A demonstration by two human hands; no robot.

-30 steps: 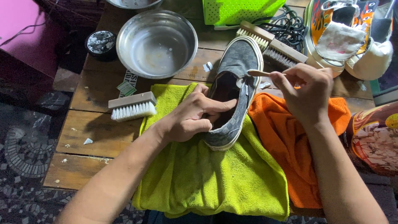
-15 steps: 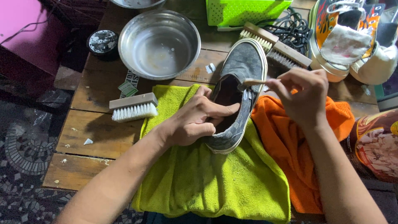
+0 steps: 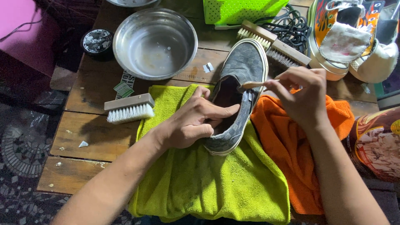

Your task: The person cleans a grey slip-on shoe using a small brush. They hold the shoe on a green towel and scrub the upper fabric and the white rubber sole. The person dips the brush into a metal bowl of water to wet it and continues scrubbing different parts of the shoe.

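The grey slip-on shoe (image 3: pixel 241 85) lies on the lime cloth (image 3: pixel 216 183), mid-clean: the left hand (image 3: pixel 189 121) grips its opening edge, steadying it, while the right hand (image 3: pixel 302 98), beside the shoe, pinches a small brush handle (image 3: pixel 252 85); next, the bristles need working inside while the shoe is kept steady

Wooden plank table (image 3: pixel 79 129): steel bowl (image 3: pixel 155 41), round tin (image 3: pixel 97 41), white-bristle brush (image 3: pixel 129 108), lime towel (image 3: pixel 216 183), orange cloth (image 3: pixel 291 146), green basket (image 3: pixel 241 9), black cable (image 3: pixel 287 25).
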